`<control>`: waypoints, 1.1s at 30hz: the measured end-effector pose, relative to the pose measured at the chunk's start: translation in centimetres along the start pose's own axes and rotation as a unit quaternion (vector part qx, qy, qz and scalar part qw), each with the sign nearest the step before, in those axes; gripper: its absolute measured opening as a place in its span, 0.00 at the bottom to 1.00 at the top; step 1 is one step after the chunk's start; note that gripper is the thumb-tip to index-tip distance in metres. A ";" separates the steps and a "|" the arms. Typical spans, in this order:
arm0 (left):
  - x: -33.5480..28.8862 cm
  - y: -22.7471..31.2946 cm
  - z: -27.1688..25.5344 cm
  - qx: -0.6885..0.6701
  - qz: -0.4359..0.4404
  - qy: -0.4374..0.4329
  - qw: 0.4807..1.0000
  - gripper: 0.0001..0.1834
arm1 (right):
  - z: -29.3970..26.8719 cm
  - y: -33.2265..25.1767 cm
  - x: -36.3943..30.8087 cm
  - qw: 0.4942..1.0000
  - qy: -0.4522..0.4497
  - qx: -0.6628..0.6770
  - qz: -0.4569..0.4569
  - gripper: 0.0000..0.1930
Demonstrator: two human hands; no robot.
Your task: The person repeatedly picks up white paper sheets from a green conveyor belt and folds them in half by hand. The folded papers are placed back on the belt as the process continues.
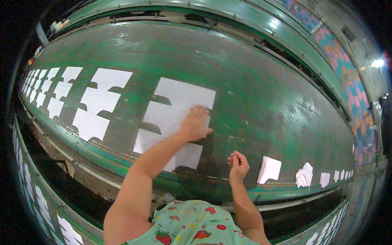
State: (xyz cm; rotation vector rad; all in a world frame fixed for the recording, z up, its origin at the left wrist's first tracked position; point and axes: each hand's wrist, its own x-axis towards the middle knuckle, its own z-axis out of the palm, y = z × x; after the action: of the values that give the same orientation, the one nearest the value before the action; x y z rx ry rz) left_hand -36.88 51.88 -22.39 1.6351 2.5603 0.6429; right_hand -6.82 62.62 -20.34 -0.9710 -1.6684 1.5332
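My left hand (196, 123) lies with its fingers stretched out on the middle one of three white cloth-like pieces. This middle piece (163, 116) has curved cut-outs at its lower corners. The upper piece (185, 93) is just beyond my fingertips, while the lower piece (185, 157) is partly covered by my left forearm. My right hand (238, 165) is held over the near part of the green table, its fingers curled together and nothing visible in them. To its right sits a folded white stack (269, 169).
The long green table (253, 110) carries more rows of white pieces (94, 100) to the left. A crumpled white bundle (304, 174) and several smaller stacks line the near right edge. Another green table (261, 20) runs along the far side, past a dark gap.
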 end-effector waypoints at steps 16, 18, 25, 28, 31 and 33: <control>-7.5 26.6 6.0 0.034 0.111 -0.095 0.989 0.48 | -23.5 -2.0 3.4 0.891 -0.078 -0.374 -0.245 0.12; -7.4 27.3 6.1 0.038 0.071 -0.068 0.994 0.47 | -27.5 -1.1 5.5 0.865 -0.076 -0.435 -0.237 0.15; -7.7 27.9 7.5 0.034 -0.051 0.073 0.995 0.40 | -33.8 1.0 12.2 0.817 -0.094 -0.526 -0.214 0.16; -7.8 28.0 7.7 0.042 -0.068 0.089 0.993 0.37 | -33.7 0.5 14.1 0.801 -0.140 -0.554 -0.178 0.13; -7.6 28.1 7.6 0.049 -0.078 0.085 0.992 0.35 | -33.3 0.4 14.7 0.769 -0.163 -0.585 -0.200 0.11; -7.4 28.1 7.5 0.055 -0.087 0.080 0.991 0.34 | -33.2 0.5 14.6 0.778 -0.167 -0.570 -0.205 0.10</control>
State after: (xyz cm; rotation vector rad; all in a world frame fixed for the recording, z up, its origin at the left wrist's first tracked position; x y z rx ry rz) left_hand -7.50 57.91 -20.49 1.4196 2.8596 0.6562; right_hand 14.39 91.88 -17.99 -0.7546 -2.9154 0.2612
